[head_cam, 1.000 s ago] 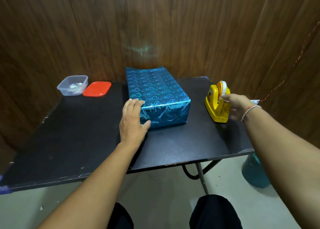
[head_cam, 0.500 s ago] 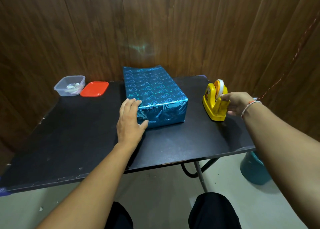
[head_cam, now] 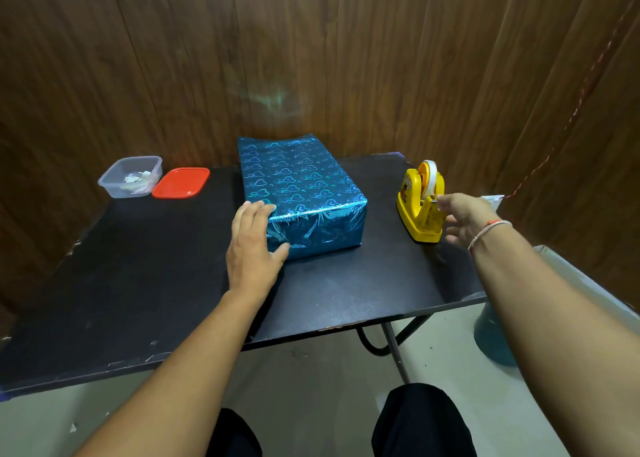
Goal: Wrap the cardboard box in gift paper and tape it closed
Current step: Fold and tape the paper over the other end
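the box (head_cam: 300, 193), already covered in shiny blue heart-print gift paper, lay at the middle of the black worktop (head_cam: 145, 283), its far end close to the wooden wall. the left hand (head_cam: 254, 245) rested flat against the box's near left corner, fingers straight on the top edge and thumb on the near face. the right hand (head_cam: 465, 219) reached to the yellow tape dispenser (head_cam: 420, 203) at the right, fingertips pinched at its cutter end (whether tape was between them could not be told). a clear tub (head_cam: 131, 176) and a red lid (head_cam: 181, 182) sat side by side at the far left.
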